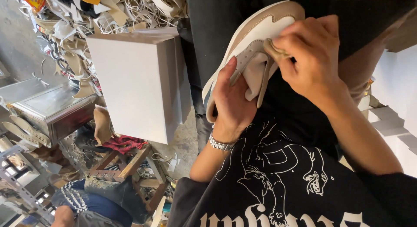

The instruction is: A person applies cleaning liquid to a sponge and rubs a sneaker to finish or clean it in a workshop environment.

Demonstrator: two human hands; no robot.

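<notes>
Soft, even daylight, brightest at three o'clock; sharp focus at centre, slight stretching and blur toward the edges.

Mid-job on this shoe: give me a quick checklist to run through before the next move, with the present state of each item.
1. Left hand steadies the white and tan shoe from below: ok, fingers lie against the upper.
2. Right hand pinches the tan strip at the shoe's opening: ok, fingertips closed on it.
3. Shoe supported: ok, it rests over the lap on the dark clothing.
4. Loose tongue flap out of the fingers' way: not ok, it hangs between the hands.
5. Inside of the shoe visible: cannot tell, the hands cover it.
6. White box apart from the hands: ok, it stands off to the side.
</notes>
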